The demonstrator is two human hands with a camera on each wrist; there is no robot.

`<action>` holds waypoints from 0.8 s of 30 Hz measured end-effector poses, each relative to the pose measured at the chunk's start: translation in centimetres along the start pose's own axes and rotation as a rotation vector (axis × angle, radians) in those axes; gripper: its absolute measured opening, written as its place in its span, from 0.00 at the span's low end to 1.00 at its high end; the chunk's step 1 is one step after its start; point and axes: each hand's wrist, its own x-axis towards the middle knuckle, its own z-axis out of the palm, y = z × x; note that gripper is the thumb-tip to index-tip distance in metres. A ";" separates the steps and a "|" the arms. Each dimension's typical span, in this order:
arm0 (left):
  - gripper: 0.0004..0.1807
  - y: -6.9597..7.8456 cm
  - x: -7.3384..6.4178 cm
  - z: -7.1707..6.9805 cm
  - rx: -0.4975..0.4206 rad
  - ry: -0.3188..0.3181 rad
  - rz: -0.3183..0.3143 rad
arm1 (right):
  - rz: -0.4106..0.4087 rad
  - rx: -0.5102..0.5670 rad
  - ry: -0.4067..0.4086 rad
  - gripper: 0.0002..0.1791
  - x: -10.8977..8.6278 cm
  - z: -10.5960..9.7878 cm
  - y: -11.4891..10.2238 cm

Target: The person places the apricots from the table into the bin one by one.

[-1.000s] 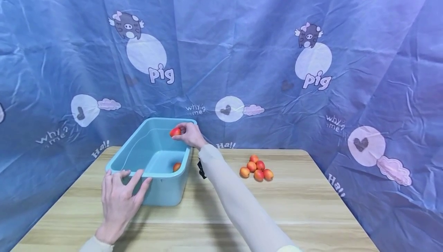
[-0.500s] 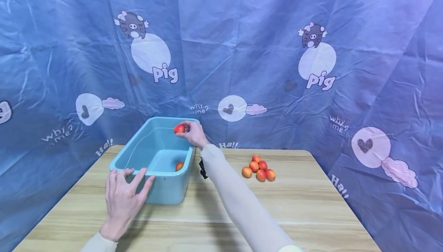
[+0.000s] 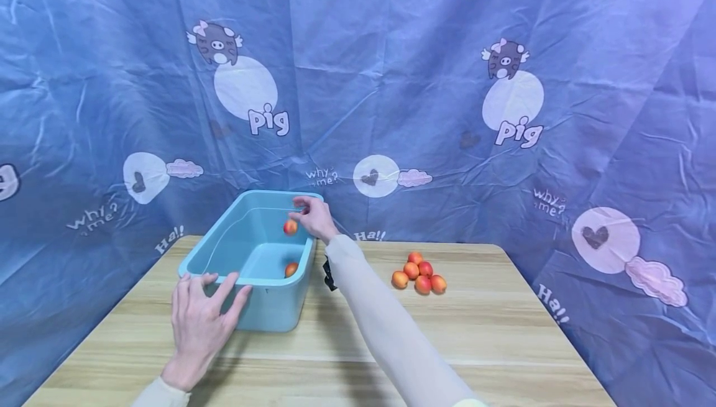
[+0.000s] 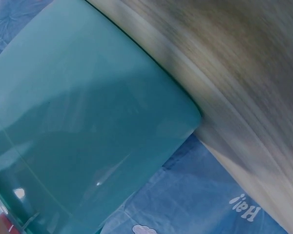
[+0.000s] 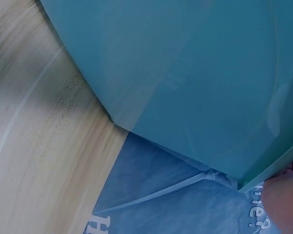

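Observation:
A light blue plastic bin (image 3: 268, 301) stands on the left of the table. Inside its far right part, a small red-orange fruit (image 3: 290, 227) hangs in the air just below the fingertips of my right hand (image 3: 313, 215), whose thumb and fingers are parted. Another such fruit (image 3: 291, 269) lies in the bin near its right wall. My left hand (image 3: 198, 320) rests with loosely bent fingers at the bin's near rim. The bin's wall fills much of the left wrist view, and the right wrist view shows part of my right hand (image 5: 285, 200) at the rim.
Several red-orange fruits (image 3: 423, 270) sit in a cluster on the wooden table (image 3: 492, 332), right of the bin. A blue patterned cloth (image 3: 380, 96) hangs behind and beside the table. A black fitting (image 3: 329, 273) shows beside the right sleeve.
My right hand has let go of the fruit it pinched; the fruit is now lower, beneath the fingers. The left hand stays at the near rim. The head view has shifted slightly.

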 end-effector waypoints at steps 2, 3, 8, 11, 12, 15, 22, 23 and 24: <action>0.27 0.0 0.1 0.0 -0.002 -0.002 -0.001 | 0.003 0.000 -0.005 0.21 0.0 -0.2 0.0; 0.27 0.0 0.1 0.0 -0.002 -0.005 -0.002 | 0.003 -0.002 -0.005 0.20 -0.1 -0.2 0.0; 0.27 0.0 0.2 -0.1 -0.003 -0.020 -0.004 | -0.007 0.040 0.000 0.14 0.0 -0.7 0.4; 0.27 -0.1 0.2 -0.1 -0.002 -0.021 -0.005 | -0.020 0.079 0.005 0.13 0.0 -0.8 0.5; 0.27 -0.1 0.2 -0.1 -0.002 -0.019 -0.005 | -0.026 0.093 0.008 0.13 0.0 -0.8 0.6; 0.27 -0.1 0.2 -0.2 0.000 -0.017 -0.006 | -0.035 0.133 0.011 0.13 -0.1 -1.0 0.8; 0.27 -0.1 0.4 -0.2 -0.004 -0.008 -0.005 | -0.064 0.196 0.011 0.12 -0.6 -2.0 1.2; 0.27 -0.1 0.4 -0.2 -0.004 -0.007 -0.006 | -0.066 0.203 0.008 0.12 -0.7 -2.1 1.3; 0.28 0.0 0.4 -0.2 -0.005 -0.006 -0.005 | -0.065 0.212 0.004 0.12 -0.9 -2.3 1.4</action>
